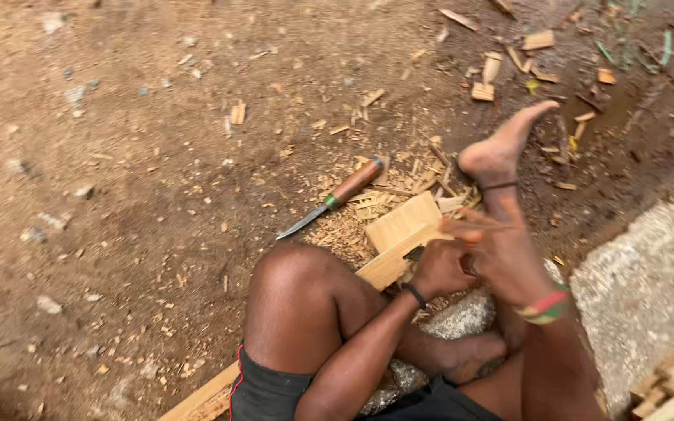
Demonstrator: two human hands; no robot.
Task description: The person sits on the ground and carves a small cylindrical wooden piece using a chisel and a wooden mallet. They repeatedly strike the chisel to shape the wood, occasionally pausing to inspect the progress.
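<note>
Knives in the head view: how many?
1. The knife, with a wooden handle and a green band, lies on the dirt among the wood shavings, just above the person's knee and clear of both hands. Others may be hidden under the legs or the shavings.

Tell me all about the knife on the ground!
The knife lies flat on the brown dirt, by a heap of wood shavings. It has a slim grey blade pointing down-left and a round reddish-brown wooden handle, with a green band where they meet. Nothing holds it; both hands are off to its right, at a plank.
</note>
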